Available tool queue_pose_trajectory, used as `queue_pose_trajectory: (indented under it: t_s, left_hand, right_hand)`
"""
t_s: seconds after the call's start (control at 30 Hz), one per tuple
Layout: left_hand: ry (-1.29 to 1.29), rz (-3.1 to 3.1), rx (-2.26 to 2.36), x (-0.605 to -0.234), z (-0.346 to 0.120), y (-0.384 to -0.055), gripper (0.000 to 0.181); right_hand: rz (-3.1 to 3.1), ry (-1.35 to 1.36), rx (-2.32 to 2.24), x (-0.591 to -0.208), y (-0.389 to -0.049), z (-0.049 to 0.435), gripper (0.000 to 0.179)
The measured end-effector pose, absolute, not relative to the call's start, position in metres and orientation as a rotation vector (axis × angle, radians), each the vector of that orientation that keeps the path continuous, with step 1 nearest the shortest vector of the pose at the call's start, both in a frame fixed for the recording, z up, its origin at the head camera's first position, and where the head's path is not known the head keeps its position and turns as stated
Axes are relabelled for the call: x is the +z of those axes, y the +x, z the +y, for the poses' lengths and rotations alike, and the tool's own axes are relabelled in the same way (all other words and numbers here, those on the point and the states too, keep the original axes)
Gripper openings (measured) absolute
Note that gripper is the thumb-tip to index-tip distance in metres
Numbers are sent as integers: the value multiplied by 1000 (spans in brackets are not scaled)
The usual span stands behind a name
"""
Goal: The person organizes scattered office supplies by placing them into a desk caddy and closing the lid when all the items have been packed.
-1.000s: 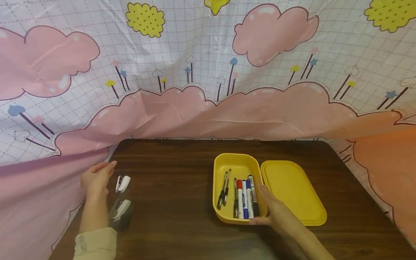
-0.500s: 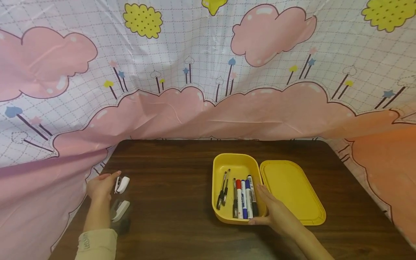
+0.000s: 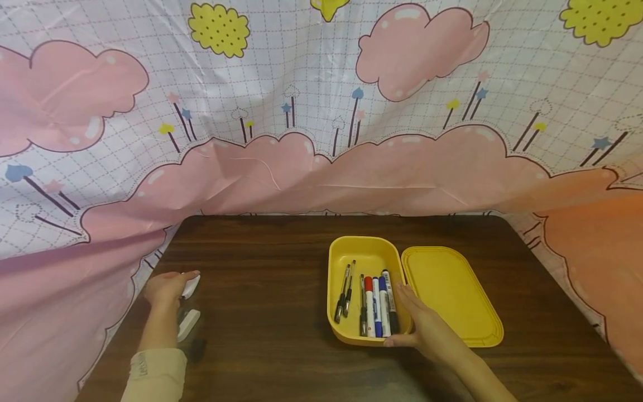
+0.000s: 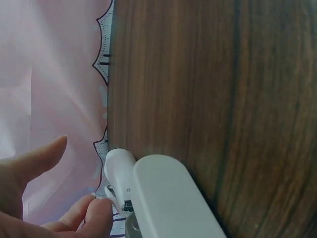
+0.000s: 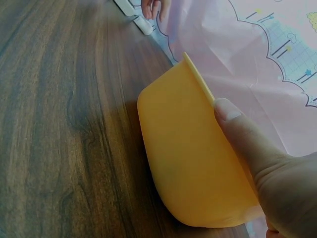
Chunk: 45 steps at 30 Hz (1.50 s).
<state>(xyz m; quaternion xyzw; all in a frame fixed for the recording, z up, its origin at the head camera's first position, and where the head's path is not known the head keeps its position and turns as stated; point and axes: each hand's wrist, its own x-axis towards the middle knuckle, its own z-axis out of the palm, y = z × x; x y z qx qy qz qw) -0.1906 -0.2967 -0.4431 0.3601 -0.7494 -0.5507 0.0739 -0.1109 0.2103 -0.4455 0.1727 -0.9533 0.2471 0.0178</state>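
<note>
My left hand point(image 3: 167, 286) is at a small white stapler point(image 3: 190, 286) on the left of the table and partly covers it. In the left wrist view the thumb stands apart from the fingers point(image 4: 95, 215), whose tips are beside the stapler point(image 4: 119, 176); whether they touch it I cannot tell. Nearer me lies a longer white object with a rounded end point(image 3: 188, 325), its kind unclear. My right hand point(image 3: 429, 329) rests against the near right corner of a yellow box point(image 3: 369, 248), its thumb point(image 5: 247, 134) at the rim and its fingers straight along the side.
Inside the box are several black pens point(image 3: 343, 293) and markers point(image 3: 378, 307), one red-capped. A yellow lid point(image 3: 452, 296) lies flat to the right of the box. Patterned pink and white cloth point(image 3: 321, 184) hangs behind and beside the dark wooden table point(image 3: 261, 335).
My left hand has moved right and toward me, down to the stapler, which it now partly covers. My right hand stays at the box.
</note>
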Motion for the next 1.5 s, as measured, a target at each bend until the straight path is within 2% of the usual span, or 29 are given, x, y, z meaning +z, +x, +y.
queue_pose_trajectory:
  t_s: [0.4,0.93,1.5]
  left_hand:
    - [1073,-2298,-1561,-445,-284,-186,60]
    - [1065,-2321,-1463,-451,-293,-187,54]
    - [972,-2681,-1047,-465,-300,-187,54]
  right_hand:
    - [-2956,552,777,-447,-111,211,112]
    - [-3019,488,810,-446,-112,211,117]
    - [-3024,474,803,-448,-112,212,117]
